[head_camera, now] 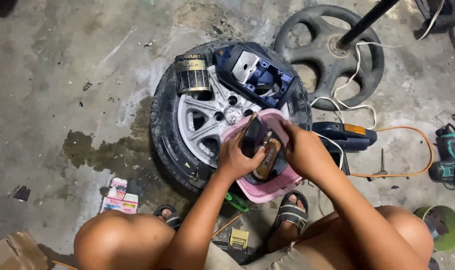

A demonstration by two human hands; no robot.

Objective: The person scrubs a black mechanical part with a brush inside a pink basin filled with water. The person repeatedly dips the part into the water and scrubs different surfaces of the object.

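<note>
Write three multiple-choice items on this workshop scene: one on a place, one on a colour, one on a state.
1. Where does the black-and-gold can stand?
A. on the car wheel's tyre
B. on the cardboard
C. in the tub

2. What colour is the plastic tub under the hands?
A. green
B. pink
C. blue

3. What is the left hand doing?
A. resting on a knee
B. lying open on the floor
C. gripping a dark part

Answers: A, the can sits on the tyre's upper edge; B, its rim is pink; C, the fingers wrap the dark part over the tub.

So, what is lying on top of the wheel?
On the wheel lie a can, a blue part and a pink tub. The hands cover most of the tub's inside.
</note>
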